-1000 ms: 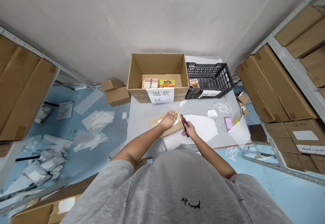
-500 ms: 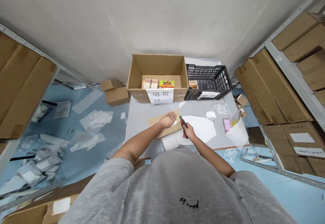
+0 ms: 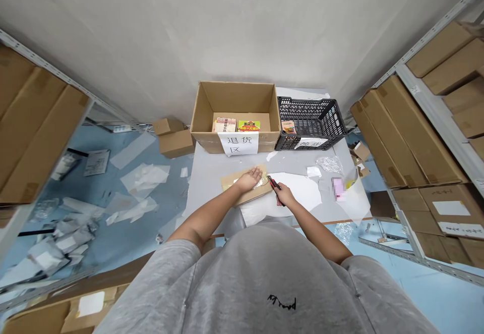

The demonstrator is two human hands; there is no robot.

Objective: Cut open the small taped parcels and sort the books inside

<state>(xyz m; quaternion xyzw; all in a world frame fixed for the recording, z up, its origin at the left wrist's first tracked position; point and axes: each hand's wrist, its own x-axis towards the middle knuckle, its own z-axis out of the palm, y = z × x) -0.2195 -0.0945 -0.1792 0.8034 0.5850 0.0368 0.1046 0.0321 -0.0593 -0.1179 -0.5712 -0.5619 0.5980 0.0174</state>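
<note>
My left hand (image 3: 249, 179) lies on a small flat cardboard box (image 3: 257, 192), its fingers stretched out across the top. Shiny clear tape or film shows on the box beside the fingers. In my right hand (image 3: 286, 196) is a red and black utility knife (image 3: 274, 182), its front end pointing up and left at the right end of the box. Whether the blade touches the cardboard is too small to tell. White sheeting (image 3: 302, 187) spreads over the table under and to the right of the box.
A large open carton (image 3: 196, 117) with a paper sign and a black plastic crate (image 3: 336, 122) stand at the table's back. Bubble wrap (image 3: 329, 163) and a pink package (image 3: 338, 188) lie at right. Shelves of boxes (image 3: 408, 132) flank both sides; scraps (image 3: 145, 177) litter the floor.
The utility knife has tilted further left, and its front end is now at the box's right end. My left hand stays on the box. The camera view has shifted slightly.
</note>
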